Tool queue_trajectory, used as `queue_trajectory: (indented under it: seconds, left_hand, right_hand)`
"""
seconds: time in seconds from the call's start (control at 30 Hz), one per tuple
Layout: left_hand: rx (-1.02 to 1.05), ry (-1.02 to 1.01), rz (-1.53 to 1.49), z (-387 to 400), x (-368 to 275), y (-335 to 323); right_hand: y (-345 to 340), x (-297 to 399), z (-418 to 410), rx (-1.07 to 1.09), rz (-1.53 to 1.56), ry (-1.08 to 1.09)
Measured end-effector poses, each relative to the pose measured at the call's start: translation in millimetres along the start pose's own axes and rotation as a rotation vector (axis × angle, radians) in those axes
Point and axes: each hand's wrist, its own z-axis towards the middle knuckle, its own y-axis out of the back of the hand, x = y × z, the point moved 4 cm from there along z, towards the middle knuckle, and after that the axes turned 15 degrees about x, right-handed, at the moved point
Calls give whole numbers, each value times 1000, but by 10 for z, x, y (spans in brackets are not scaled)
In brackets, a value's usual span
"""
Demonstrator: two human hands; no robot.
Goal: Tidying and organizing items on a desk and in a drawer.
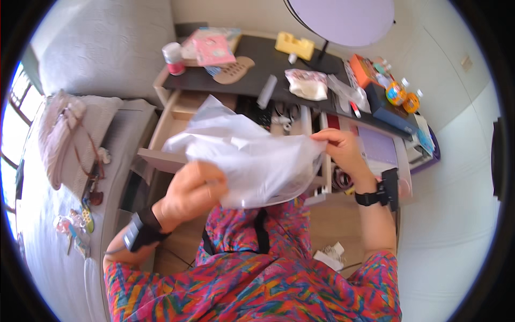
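Observation:
A translucent white plastic bag (257,161) is spread between my hands over two pulled-out drawers. My right hand (340,149) pinches its right upper edge between thumb and fingers. At the bag's lower left, my left hand (197,191) is blurred with its fingers curled against the plastic; whether it grips the bag cannot be told. Behind the bag, the left drawer (161,159) holds cables and small items, partly hidden. The right drawer (404,169) holds a lilac flat item (378,143) and a coil of bands or cords (342,179).
The dark desk top (261,52) bears a pack of tissues (307,84), a yellow holder (294,45), a white-lidded jar (174,58), a round mirror or lamp (346,20), an orange box (364,70) and bottles (396,93). A bed (124,133) with a bag stands left.

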Motion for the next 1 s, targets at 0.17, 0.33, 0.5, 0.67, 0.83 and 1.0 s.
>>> queue_trajectory:
  seconds: [0.17, 0.33, 0.5, 0.67, 0.83, 1.0]
  left_hand:
    - [-257, 325, -309, 447, 451, 817]
    - [-380, 390, -785, 638, 693, 1076]
    - [-310, 494, -687, 583, 799, 1187]
    - [-302, 406, -564, 648, 811, 1383]
    - [119, 234, 96, 855, 631, 1206]
    - [515, 404, -229, 839, 587, 1083]
  right_hand:
    - [496, 519, 352, -80, 333, 227]
    - [792, 747, 518, -206, 489, 400]
    - [788, 929, 530, -203, 383, 334]
    - [845, 1172, 486, -371, 164, 451]
    - [874, 1116, 534, -423, 132, 396]
    - [933, 1061, 527, -393, 69, 377]
